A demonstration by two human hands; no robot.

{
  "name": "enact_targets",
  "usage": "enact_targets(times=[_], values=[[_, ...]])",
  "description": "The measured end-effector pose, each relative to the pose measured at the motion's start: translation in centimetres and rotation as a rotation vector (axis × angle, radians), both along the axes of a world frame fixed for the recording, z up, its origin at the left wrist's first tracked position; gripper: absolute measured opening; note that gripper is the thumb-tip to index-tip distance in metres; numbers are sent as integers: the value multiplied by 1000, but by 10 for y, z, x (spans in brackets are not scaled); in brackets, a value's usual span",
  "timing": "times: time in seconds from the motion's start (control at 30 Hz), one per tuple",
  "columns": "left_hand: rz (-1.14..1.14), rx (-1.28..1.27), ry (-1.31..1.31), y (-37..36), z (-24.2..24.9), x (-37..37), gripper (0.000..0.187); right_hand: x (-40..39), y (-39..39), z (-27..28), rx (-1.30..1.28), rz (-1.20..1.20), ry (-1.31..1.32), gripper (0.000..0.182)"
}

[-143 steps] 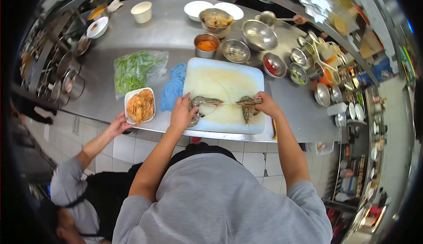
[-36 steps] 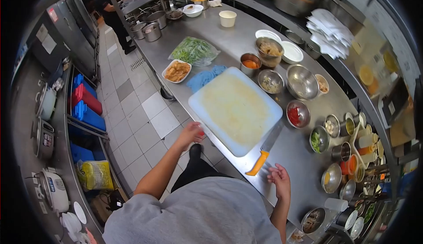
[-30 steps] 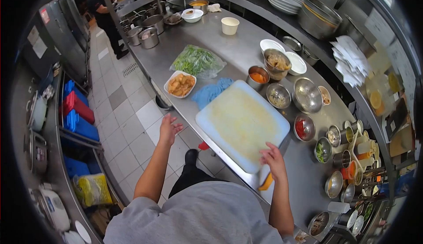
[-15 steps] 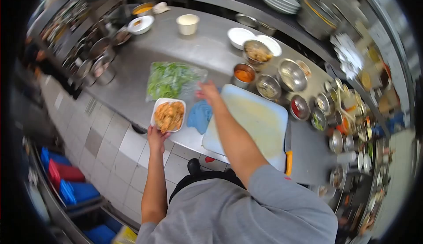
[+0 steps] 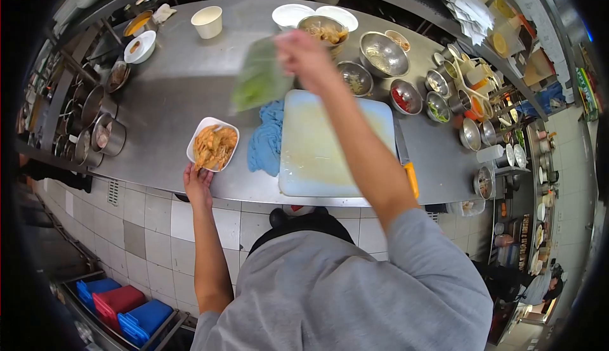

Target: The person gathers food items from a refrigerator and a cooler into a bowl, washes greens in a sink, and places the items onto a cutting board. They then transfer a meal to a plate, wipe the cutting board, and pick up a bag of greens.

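Observation:
My left hand (image 5: 198, 185) grips the near edge of a white container (image 5: 231, 152), whose filling of orange-coated pieces (image 5: 214, 147) looks like marinated meat or seafood. It sits at the front left of the steel counter. Up over the middle of the counter, my right hand (image 5: 306, 59) is closed on the top of a clear plastic bag of leafy greens (image 5: 259, 83), blurred by motion. Below the bag lies a crumpled blue cloth (image 5: 266, 140), between the container and a white cutting board (image 5: 330, 154).
A knife with an orange handle (image 5: 411, 178) lies right of the board. Metal bowls (image 5: 384, 54) of ingredients stand at the back right. Further back are a cream tub (image 5: 207, 22) and white plates (image 5: 288, 15). Pots (image 5: 109, 134) line the left. Another person (image 5: 539, 286) is at far right.
My right hand has taken hold of the bag of greens and lifted it off the counter, toward the back right. My left hand stays at the container. The camera view has turned.

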State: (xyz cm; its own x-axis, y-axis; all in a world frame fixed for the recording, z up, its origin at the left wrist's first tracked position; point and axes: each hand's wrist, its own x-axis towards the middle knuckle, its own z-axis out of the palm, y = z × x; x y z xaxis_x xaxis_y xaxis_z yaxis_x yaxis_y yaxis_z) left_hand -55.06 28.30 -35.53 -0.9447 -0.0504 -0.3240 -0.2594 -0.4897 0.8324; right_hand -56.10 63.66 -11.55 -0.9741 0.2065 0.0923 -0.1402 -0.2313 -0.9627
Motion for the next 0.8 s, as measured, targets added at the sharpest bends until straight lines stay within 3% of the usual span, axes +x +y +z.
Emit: enact_targets(times=[0.07, 0.13, 0.2, 0.27, 0.33, 0.4, 0.53, 0.6, 0.73, 0.8], values=[[56, -7, 0, -1, 0, 14, 31, 59, 36, 21, -40, -41, -50, 12], [-107, -401, 98, -7, -26, 32, 32, 124, 55, 41, 26, -252, -86, 9], [-528, -417, 226, 29, -25, 65, 47, 184, 74, 46, 98, -480, -142, 10], [-741, -995, 879, 93, 42, 71, 66, 239, 94, 36, 77, -533, -131, 7], [-765, -1354, 969, 144, 44, 52, 76, 286, 108, 23, 69, -737, -154, 4], [-828, -1585, 881, 182, 36, 21, 80, 333, 117, 14, 92, -865, -206, 4], [-964, -1479, 797, 202, 28, -46, 73, 432, 128, 5, 18, -1141, -251, 7], [-902, -1182, 634, 207, 3, -79, 61, 483, 134, -4, -20, -1187, -224, 7], [-651, -1073, 681, 249, 74, -26, 53, 564, 152, -24, -76, -1197, -108, 5], [-741, -1266, 1133, 293, 98, 21, 54, 590, 165, -29, -87, -1169, -83, 5]])
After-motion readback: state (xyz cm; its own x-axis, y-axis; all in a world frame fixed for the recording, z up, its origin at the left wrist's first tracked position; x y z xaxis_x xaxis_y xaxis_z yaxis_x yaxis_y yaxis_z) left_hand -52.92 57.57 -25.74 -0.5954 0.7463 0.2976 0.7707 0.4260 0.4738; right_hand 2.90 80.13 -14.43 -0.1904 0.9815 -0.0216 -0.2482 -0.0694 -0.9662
